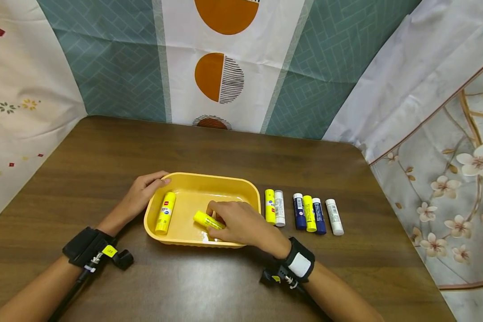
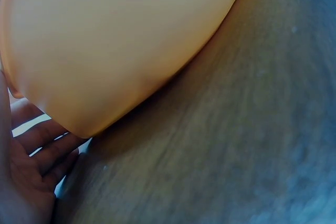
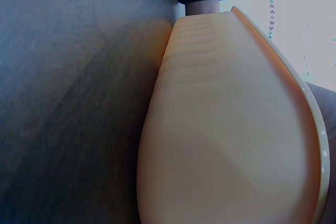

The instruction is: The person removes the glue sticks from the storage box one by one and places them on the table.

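Observation:
A yellow plastic tray (image 1: 209, 175) stands on the table. My left hand (image 1: 142, 191) holds its left end, thumb at the rim and fingers against the outer wall, as the left wrist view also shows. Inside the tray, my right hand (image 1: 241, 223) pinches a yellow glue stick (image 1: 203, 218), which lies slanted; its near end is hidden by the fingers. Another yellow glue stick (image 1: 166, 213) lies along the tray's left side. In the right wrist view only the tray's outer wall (image 3: 226, 119) shows, not the right hand.
Right of the tray, glue sticks lie in a row: a yellow one (image 1: 270, 206) beside a white one (image 1: 279, 208), a yellow one (image 1: 309, 213) between two dark blue ones, and a white one (image 1: 335, 217) apart. Patterned cloths (image 1: 120, 58) hang round the wooden table (image 1: 165, 277).

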